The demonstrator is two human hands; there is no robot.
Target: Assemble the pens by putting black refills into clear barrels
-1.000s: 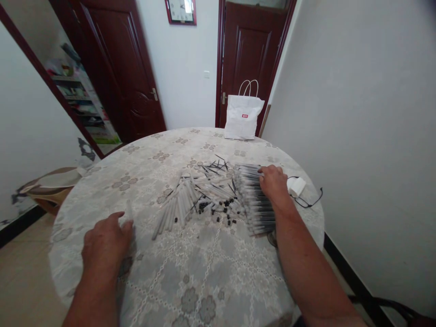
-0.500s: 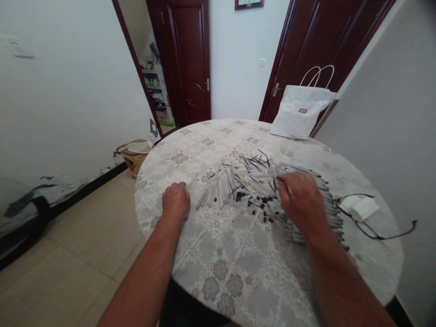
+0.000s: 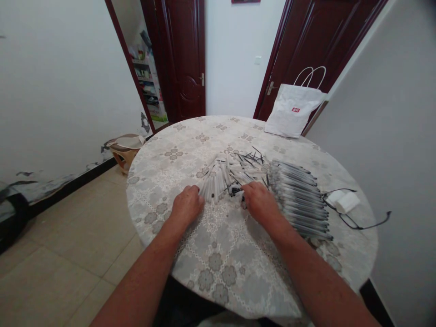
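Observation:
My left hand (image 3: 187, 205) is closed, its fingertips pinching what looks like a clear pen barrel at the left edge of a fan of translucent pen barrels (image 3: 218, 179). My right hand (image 3: 260, 200) is closed too, fingertips together beside small black pen caps (image 3: 235, 190); whatever it pinches is hidden. Thin dark refills (image 3: 250, 159) lie loosely behind the caps. To the right of my right hand, assembled pens (image 3: 301, 197) with dark ends are stacked side by side in a neat row.
A flowered cloth covers the round table (image 3: 218, 261). Dark-framed glasses (image 3: 354, 225) and a white roll (image 3: 347, 202) lie at the right. A white paper bag (image 3: 294, 111) stands at the back right. On the floor at the left is a stool (image 3: 124, 154).
My right hand has left the row of pens and moved left to the black caps. My left hand has shifted right, closer to the barrels. The camera view has turned slightly.

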